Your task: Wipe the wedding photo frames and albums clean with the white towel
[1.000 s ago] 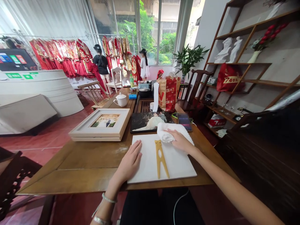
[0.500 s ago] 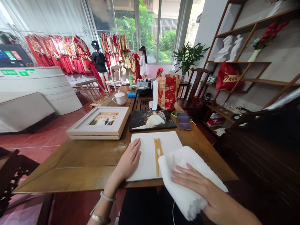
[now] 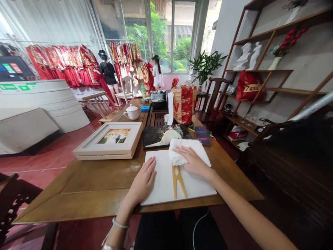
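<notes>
A thin white board [image 3: 161,187] lies near the table's front edge. On it is a flat yellow-gold shape [image 3: 176,182] with two long legs; its upper part is hidden under a white towel [image 3: 199,149]. My right hand [image 3: 191,158] holds the towel against the upper right of the board, fingers outstretched over the cloth. At the board's left side my left hand [image 3: 147,178] rests flat and open, fingers pointing away from me. Just beyond the board lies a dark photo panel [image 3: 153,137] showing a white gown, its right part partly behind the towel.
A pale wooden picture frame [image 3: 109,151] sits left on the wooden table [image 3: 99,184]. Farther back stand a white lidded cup [image 3: 131,113] and a red-and-tan paper bag [image 3: 184,104]. A phone [image 3: 203,135] lies at right. Two people stand by red garments.
My right hand has moved forward with the towel, from the board's front right to its upper part. The towel now covers the yellow shape's top and uncovers its right leg. My left hand stays put.
</notes>
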The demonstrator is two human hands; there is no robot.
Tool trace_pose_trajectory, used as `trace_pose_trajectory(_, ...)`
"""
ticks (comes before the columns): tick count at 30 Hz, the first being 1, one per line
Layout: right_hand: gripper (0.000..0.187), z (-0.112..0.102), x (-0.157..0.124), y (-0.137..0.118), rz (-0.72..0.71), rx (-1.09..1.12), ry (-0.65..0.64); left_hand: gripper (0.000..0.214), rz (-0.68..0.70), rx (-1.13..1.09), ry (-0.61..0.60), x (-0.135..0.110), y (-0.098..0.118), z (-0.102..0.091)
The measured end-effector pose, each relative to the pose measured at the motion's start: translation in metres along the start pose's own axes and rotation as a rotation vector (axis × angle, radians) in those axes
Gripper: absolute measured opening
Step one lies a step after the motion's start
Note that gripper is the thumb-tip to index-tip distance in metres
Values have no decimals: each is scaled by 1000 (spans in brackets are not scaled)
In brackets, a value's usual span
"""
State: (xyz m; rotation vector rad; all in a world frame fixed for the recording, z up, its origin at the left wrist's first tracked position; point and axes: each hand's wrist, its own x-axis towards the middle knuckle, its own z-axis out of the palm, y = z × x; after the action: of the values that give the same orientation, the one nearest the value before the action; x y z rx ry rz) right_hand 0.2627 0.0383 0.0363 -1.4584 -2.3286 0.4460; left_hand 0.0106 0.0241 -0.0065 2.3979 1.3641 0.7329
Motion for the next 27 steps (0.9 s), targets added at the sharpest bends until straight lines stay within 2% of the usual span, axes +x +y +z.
trace_pose_trajectory(3,82,5,-7,-22,-109,-91,-80,46,4,-5,-7,0,0,0)
trace_pose_trajectory(7,92,6,-52,-51,-255,-82,-177,46,-15,-15,-18,0,1,-1)
trace_pose_trajectory(11,98,-11,-103,-65,-306,23,-302,46,-16,-34,-12,-1,3,-3)
trace_pose_trajectory(14,93,-29,-119,-59,-279,64,-357,46,-31,-38,-21,-1,5,-5)
trace_pose_trajectory(17,92,-36,-106,-41,-195,40,-311,46,-41,-33,-27,-1,7,-6)
trace_pose_trajectory(22,84,-18,-38,-12,-33,-49,-101,47,-35,-13,-47,0,6,-7)
trace_pose_trajectory(25,77,-5,0,-11,54,-75,-40,47,-18,-10,-49,-1,4,-6)
trace_pose_trajectory(27,75,2,15,-18,67,-98,-42,46,-11,-9,-44,-1,2,-5)
